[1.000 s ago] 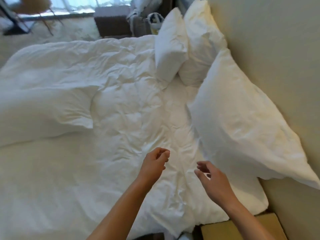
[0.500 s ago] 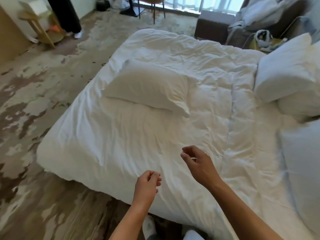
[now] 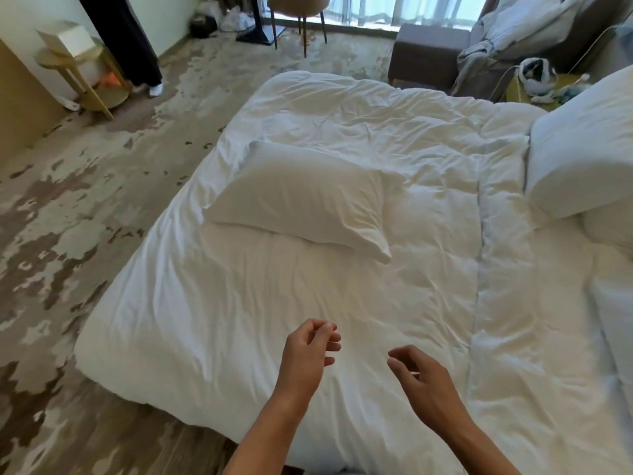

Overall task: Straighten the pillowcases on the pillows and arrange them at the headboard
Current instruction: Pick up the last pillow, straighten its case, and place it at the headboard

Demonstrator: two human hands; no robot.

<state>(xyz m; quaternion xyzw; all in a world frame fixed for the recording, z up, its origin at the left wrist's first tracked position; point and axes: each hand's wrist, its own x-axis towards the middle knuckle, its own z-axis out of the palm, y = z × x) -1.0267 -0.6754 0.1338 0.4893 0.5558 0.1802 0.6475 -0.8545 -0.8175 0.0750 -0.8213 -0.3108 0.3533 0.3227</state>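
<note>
A white pillow (image 3: 301, 200) lies flat on the white duvet (image 3: 342, 303) toward the foot end of the bed, its case wrinkled. Another white pillow (image 3: 582, 159) stands at the right edge of the view, with part of another pillow (image 3: 606, 228) under it and one more pillow (image 3: 616, 323) cut off lower right. My left hand (image 3: 308, 354) and my right hand (image 3: 421, 382) hover over the duvet, short of the flat pillow. Both hold nothing, fingers loosely curled and apart.
Patterned carpet (image 3: 85, 217) runs along the left side of the bed. A small gold side table (image 3: 82, 73) and a person's dark-clothed legs (image 3: 130, 42) stand far left. A chair (image 3: 298, 8), a grey ottoman (image 3: 424, 56) and a cluttered sofa (image 3: 513, 36) sit beyond the bed.
The view has swung left, from the pillows against the wall to the flat pillow on the duvet. Both hands stay empty and have shifted a little.
</note>
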